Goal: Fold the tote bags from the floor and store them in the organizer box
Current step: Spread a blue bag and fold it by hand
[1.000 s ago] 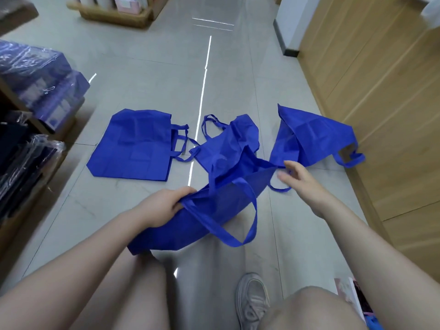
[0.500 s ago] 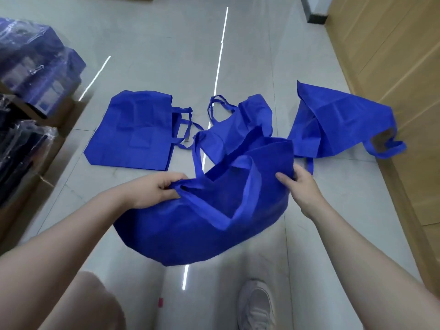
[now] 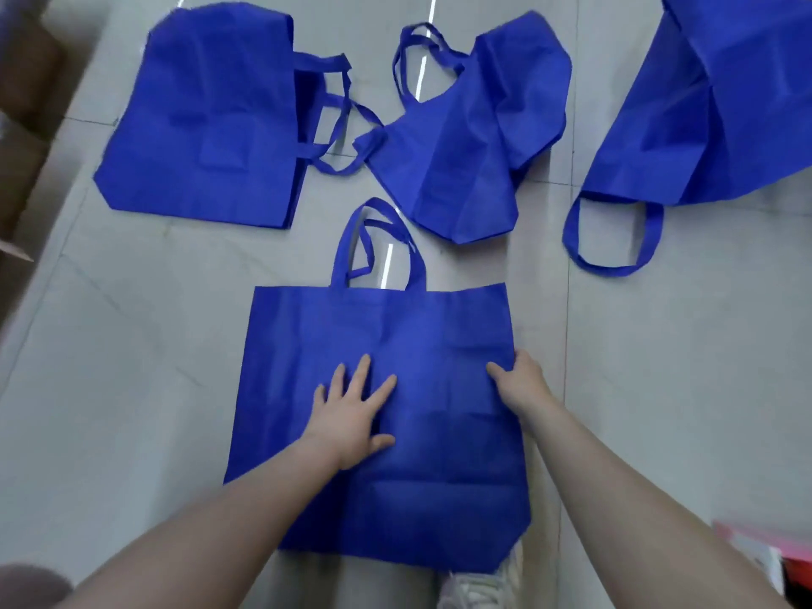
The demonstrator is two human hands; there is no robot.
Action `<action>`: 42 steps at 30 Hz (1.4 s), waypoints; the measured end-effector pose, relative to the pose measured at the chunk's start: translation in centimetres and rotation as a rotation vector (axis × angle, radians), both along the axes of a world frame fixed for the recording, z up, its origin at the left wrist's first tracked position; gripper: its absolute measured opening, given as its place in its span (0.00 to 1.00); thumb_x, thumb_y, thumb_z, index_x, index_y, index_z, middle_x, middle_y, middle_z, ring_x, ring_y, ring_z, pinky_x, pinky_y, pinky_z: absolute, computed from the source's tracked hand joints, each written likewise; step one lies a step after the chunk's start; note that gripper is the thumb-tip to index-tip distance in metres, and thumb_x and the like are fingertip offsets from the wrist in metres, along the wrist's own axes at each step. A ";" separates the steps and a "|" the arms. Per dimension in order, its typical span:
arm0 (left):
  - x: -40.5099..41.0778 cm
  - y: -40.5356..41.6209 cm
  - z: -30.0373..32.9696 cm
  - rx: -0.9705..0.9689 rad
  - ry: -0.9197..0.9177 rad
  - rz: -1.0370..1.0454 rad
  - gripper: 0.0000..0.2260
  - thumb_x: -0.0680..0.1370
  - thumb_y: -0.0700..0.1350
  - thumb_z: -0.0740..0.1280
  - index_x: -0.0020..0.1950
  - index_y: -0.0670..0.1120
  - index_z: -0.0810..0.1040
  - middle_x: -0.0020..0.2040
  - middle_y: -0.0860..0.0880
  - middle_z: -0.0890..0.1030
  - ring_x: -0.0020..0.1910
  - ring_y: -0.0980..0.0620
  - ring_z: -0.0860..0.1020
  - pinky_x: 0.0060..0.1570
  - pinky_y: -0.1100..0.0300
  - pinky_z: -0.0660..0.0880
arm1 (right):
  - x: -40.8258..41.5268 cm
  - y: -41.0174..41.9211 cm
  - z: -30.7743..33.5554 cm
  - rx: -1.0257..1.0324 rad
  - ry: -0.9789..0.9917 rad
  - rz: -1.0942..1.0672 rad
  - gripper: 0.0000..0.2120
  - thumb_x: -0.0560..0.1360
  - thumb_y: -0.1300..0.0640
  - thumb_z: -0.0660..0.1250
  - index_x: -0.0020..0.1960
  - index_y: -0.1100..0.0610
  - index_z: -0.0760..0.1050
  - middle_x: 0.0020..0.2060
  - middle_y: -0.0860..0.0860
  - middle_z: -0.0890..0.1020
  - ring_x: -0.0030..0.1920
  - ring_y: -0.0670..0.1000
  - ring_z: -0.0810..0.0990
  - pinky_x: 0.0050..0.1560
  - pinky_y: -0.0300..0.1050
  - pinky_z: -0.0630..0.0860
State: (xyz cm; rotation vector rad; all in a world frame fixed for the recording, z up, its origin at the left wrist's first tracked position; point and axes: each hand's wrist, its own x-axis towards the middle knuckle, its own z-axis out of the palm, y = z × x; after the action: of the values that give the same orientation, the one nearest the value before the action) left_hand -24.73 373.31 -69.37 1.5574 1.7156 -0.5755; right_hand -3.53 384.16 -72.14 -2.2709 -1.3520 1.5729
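No logos or readable print anywhere on these, just plain blue fabric. 4 tote bags on the grey tile floor (image 3: 615, 345). The nearest bag (image 3: 378, 432) lies spread flat right in front of the person, at about 6 o'clock in the view, its opening and 2 handles (image 3: 378, 243) pointing toward 12 o'clock and its bottom edge toward the person, so it runs 12 to 6. The left hand (image 3: 351, 415) rests flat on the middle of it, fingers spread and straight. The right hand (image 3: 518, 380) is at the bag's right edge around 3 o'clock, fingers curled over that edge, though it's hard to tell how firmly it grips. The hands sit well apart.

Further out, a flat bag (image 3: 206, 120) lies at 11 o'clock with its handles pointing to 3 o'clock. A crumpled bag (image 3: 470, 138) sits at 12 o'clock, and a 4th bag (image 3: 712, 107) at 1 o'clock has a handle loop trailing toward 6. A white shoe (image 3: 474, 586) peeks out under the near bag's bottom edge.
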 end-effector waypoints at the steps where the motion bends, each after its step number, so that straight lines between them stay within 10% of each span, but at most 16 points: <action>1: 0.2 -0.1 -0.9 -0.031 0.003 0.045 0.38 0.75 0.63 0.61 0.75 0.61 0.38 0.75 0.49 0.30 0.75 0.39 0.37 0.72 0.42 0.47 | 0.1 -0.4 -0.3 0.026 -0.012 0.014 0.15 0.77 0.57 0.62 0.62 0.61 0.69 0.58 0.55 0.77 0.54 0.57 0.77 0.57 0.52 0.75; 9: -0.2 0.0 -3.1 -0.018 -0.012 0.127 0.44 0.73 0.61 0.66 0.74 0.61 0.35 0.74 0.53 0.28 0.74 0.40 0.34 0.72 0.46 0.54 | 0.6 -2.8 0.3 -0.090 0.350 -0.348 0.09 0.77 0.60 0.66 0.57 0.57 0.72 0.51 0.51 0.81 0.48 0.51 0.82 0.48 0.47 0.79; 15: -1.6 0.5 -1.9 0.045 -0.172 0.254 0.38 0.77 0.56 0.64 0.77 0.55 0.41 0.77 0.54 0.37 0.76 0.50 0.41 0.68 0.55 0.63 | 2.6 -3.9 4.1 -0.206 0.460 -0.097 0.10 0.76 0.63 0.65 0.56 0.54 0.75 0.51 0.48 0.83 0.48 0.47 0.83 0.43 0.40 0.79; 21: 2.4 2.3 3.5 0.162 -0.608 0.290 0.28 0.80 0.52 0.61 0.76 0.55 0.53 0.77 0.56 0.53 0.75 0.56 0.54 0.72 0.62 0.54 | 2.6 -4.0 10.1 0.398 0.122 -0.235 0.09 0.77 0.64 0.60 0.53 0.57 0.77 0.45 0.48 0.82 0.45 0.50 0.79 0.47 0.41 0.76; 28: 9.0 6.7 18.4 0.225 -1.382 0.618 0.19 0.80 0.48 0.61 0.69 0.59 0.64 0.61 0.60 0.74 0.61 0.61 0.74 0.61 0.59 0.73 | 1.2 -4.8 20.7 0.868 -0.078 0.300 0.19 0.76 0.64 0.64 0.66 0.56 0.73 0.49 0.45 0.70 0.36 0.38 0.70 0.43 0.34 0.67; 37: 1.8 4.4 20.8 0.205 -1.495 0.940 0.18 0.81 0.35 0.53 0.63 0.54 0.72 0.58 0.54 0.80 0.55 0.54 0.80 0.48 0.58 0.78 | 0.8 -6.3 24.3 1.125 0.017 0.208 0.18 0.76 0.55 0.52 0.54 0.60 0.79 0.55 0.47 0.75 0.58 0.43 0.70 0.61 0.28 0.63; 42: -3.8 2.6 12.2 0.194 -0.799 1.255 0.15 0.78 0.32 0.52 0.58 0.41 0.73 0.51 0.46 0.80 0.39 0.49 0.78 0.32 0.61 0.74 | -0.3 -5.6 18.5 0.713 -0.101 0.433 0.13 0.78 0.61 0.58 0.58 0.56 0.77 0.65 0.47 0.72 0.66 0.46 0.65 0.65 0.43 0.66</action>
State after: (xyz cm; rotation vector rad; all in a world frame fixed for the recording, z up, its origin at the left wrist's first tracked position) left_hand -28.55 375.90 -57.14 0.4119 1.6802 0.7583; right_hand -3.79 378.58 -53.69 -1.7037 -2.1035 0.8169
